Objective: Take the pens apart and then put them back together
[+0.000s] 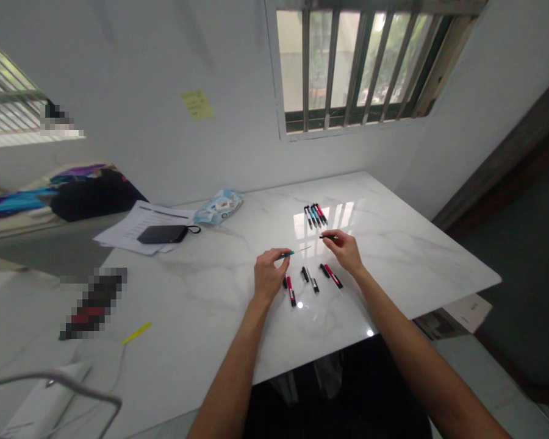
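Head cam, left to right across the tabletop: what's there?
Black case → plastic packet → left hand holding a blue pen → red-and-black pen → right hand holding a black pen

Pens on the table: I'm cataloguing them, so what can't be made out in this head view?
- The blue item in the left hand: the fingers hide part of it.
- The dark item in the right hand: the fingers hide most of it.
- The far bunch of pens: any markings are too small to read.
- The dark-and-red object at lower left: pixelated beyond recognition.
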The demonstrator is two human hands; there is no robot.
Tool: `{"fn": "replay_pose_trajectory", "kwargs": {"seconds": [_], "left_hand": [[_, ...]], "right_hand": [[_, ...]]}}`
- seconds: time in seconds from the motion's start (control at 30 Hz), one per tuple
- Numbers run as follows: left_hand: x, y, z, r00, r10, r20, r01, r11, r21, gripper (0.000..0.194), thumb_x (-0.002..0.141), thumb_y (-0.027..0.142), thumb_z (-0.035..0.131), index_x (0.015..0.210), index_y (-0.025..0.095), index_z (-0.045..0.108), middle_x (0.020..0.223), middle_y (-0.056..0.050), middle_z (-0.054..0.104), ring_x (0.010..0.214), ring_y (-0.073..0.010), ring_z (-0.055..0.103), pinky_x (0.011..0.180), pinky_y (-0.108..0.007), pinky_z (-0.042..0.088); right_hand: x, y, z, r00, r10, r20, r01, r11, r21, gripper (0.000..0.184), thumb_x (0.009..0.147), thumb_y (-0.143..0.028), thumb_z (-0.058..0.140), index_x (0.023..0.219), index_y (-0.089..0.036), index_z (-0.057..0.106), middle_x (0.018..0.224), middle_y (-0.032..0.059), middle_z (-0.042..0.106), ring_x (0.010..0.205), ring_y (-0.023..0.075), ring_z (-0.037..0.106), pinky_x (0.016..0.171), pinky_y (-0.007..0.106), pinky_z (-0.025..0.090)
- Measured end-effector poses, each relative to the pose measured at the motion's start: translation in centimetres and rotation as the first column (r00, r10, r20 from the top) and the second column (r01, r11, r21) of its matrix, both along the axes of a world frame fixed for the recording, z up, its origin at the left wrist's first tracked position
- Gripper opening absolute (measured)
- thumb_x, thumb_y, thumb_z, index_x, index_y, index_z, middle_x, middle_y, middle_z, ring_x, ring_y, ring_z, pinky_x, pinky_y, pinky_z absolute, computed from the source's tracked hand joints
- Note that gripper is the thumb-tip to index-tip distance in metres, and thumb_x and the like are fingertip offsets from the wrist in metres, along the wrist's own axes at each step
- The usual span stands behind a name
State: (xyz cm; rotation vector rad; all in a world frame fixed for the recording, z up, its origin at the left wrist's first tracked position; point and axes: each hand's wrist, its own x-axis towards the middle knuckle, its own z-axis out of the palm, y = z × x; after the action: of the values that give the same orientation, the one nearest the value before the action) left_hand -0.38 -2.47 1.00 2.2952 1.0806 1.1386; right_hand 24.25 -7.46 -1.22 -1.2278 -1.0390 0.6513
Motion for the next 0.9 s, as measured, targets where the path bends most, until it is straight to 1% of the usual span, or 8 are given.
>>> {"fn": "replay_pose_trajectory", "kwargs": {"seconds": [0.07, 0.13, 0.3, 0.47, 0.57, 0.73, 0.9], "left_hand": [[-0.1, 0.1, 0.0, 1.0, 0.012, -0.016, -0.011, 1.0, 0.026, 0.014, 0.089, 0.018, 0.068, 0.098, 0.025, 0.077, 0.1, -0.002, 0.079, 0.095, -0.0215, 0.072, 0.093, -0.038, 0.055], [-0.1, 0.0, 0.0, 1.0, 0.016, -0.024, -0.015, 0.999, 0.035, 0.014, 0.089, 0.017, 0.068, 0.098, 0.025, 0.076, 0.1, -0.002, 0.079, 0.095, -0.0217, 0.072, 0.093, -0.039, 0.054], [0.0, 0.0, -0.1, 1.0, 0.013, -0.021, -0.013, 1.0, 0.025, 0.014, 0.089, 0.017, 0.068, 0.097, 0.025, 0.076, 0.101, -0.002, 0.079, 0.096, -0.0222, 0.072, 0.092, -0.039, 0.053], [0.1, -0.1, -0.1, 1.0, -0.002, -0.021, 0.002, 1.0, 0.011, 0.014, 0.089, 0.017, 0.068, 0.096, 0.025, 0.076, 0.101, -0.001, 0.079, 0.096, -0.0217, 0.072, 0.093, -0.038, 0.053], [0.1, -0.1, -0.1, 0.999, -0.003, -0.036, 0.003, 1.0, 0.015, 0.014, 0.089, 0.017, 0.067, 0.096, 0.025, 0.076, 0.101, -0.001, 0.079, 0.097, -0.0217, 0.072, 0.093, -0.038, 0.052], [0.1, -0.1, -0.1, 0.997, -0.013, -0.079, 0.015, 0.999, 0.031, 0.014, 0.09, 0.018, 0.066, 0.096, 0.025, 0.077, 0.102, -0.002, 0.08, 0.098, -0.0226, 0.072, 0.095, -0.04, 0.051], [0.7, -0.7, -0.2, 0.989, -0.078, -0.126, 0.08, 0.997, 0.007, 0.013, 0.091, 0.02, 0.067, 0.098, 0.027, 0.077, 0.102, -0.002, 0.08, 0.1, -0.023, 0.073, 0.098, -0.041, 0.049]], "right_hand": [[-0.2, -0.2, -0.1, 0.992, 0.05, 0.113, -0.049, 0.999, -0.016, 0.027, 0.083, -0.038, 0.075, 0.103, -0.021, 0.077, 0.102, 0.0072, 0.076, 0.08, 0.0187, 0.07, 0.075, 0.032, 0.056], [-0.5, -0.3, -0.2, 0.984, 0.097, 0.151, -0.094, 0.995, -0.03, 0.026, 0.082, -0.035, 0.076, 0.103, -0.021, 0.077, 0.101, 0.0061, 0.076, 0.079, 0.0183, 0.07, 0.073, 0.031, 0.056], [-0.7, -0.4, -0.3, 0.971, 0.133, 0.198, -0.126, 0.991, -0.043, 0.019, 0.082, -0.033, 0.076, 0.097, -0.021, 0.077, 0.095, 0.0048, 0.077, 0.074, 0.0171, 0.068, 0.068, 0.03, 0.054], [-1.0, -0.5, -0.2, 0.951, 0.141, 0.275, -0.133, 0.99, -0.046, 0.016, 0.084, -0.031, 0.074, 0.097, -0.022, 0.078, 0.096, 0.0045, 0.078, 0.075, 0.0173, 0.068, 0.069, 0.031, 0.054], [-1.1, -0.5, -0.1, 0.947, 0.152, 0.284, -0.145, 0.988, -0.045, 0.016, 0.084, -0.032, 0.074, 0.097, -0.023, 0.079, 0.096, 0.0047, 0.078, 0.075, 0.0172, 0.068, 0.069, 0.031, 0.054], [-1.3, -0.7, 0.3, 0.924, 0.169, 0.342, -0.155, 0.985, -0.068, 0.015, 0.085, -0.033, 0.075, 0.095, -0.024, 0.08, 0.097, 0.004, 0.08, 0.085, 0.0193, 0.071, 0.072, 0.031, 0.051], [-2.1, -0.7, 0.3, 0.905, 0.224, 0.361, -0.199, 0.974, -0.103, 0.015, 0.083, -0.032, 0.076, 0.095, -0.025, 0.08, 0.095, 0.0023, 0.08, 0.087, 0.02, 0.071, 0.075, 0.033, 0.049]]}}
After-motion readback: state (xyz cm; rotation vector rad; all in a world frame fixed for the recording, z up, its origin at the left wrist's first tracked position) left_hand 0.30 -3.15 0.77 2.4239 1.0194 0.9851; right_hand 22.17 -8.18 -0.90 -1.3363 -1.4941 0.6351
